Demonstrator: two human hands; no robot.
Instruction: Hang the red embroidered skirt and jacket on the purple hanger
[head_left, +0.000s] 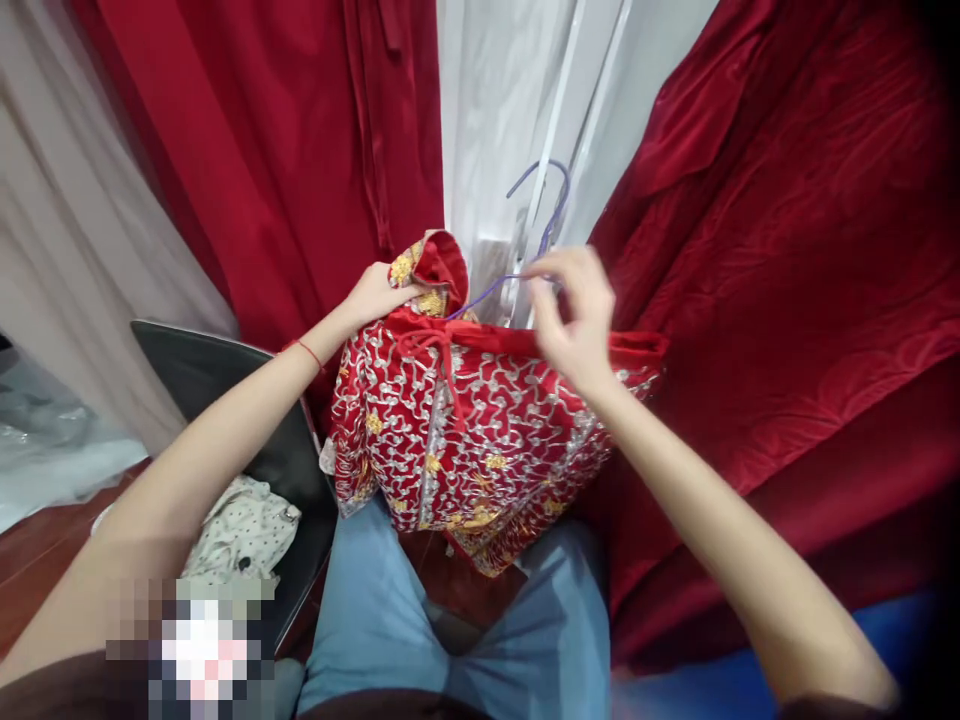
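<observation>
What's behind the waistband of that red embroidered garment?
A purple hanger: its hook and part of one side show above the waistband. The garment and right hand cover the rest; whether it sits inside, I can't tell.

Your red garment [495, 470] is cloth, rough with raised, shiny silver and gold embroidery; its red edging [502, 338] looks smooth and satiny. Your purple hanger [568, 190] looks smooth, plastic or coated wire, can't tell which. Left red drape [277, 150]: smooth cloth, soft sheen. Right red drape [832, 300]: velvety, glossier folds. Pale curtain [90, 200]: matt cloth. White panel [495, 100]: smooth, faint wood grain. Black chair [202, 365]: leather-like, slightly glossy. Dotted fabric [251, 525]: matt, crumpled. Clear wrap [52, 430]: glossy, crinkled plastic. Your blue trousers [367, 610]: matt, denim-like cloth.
</observation>
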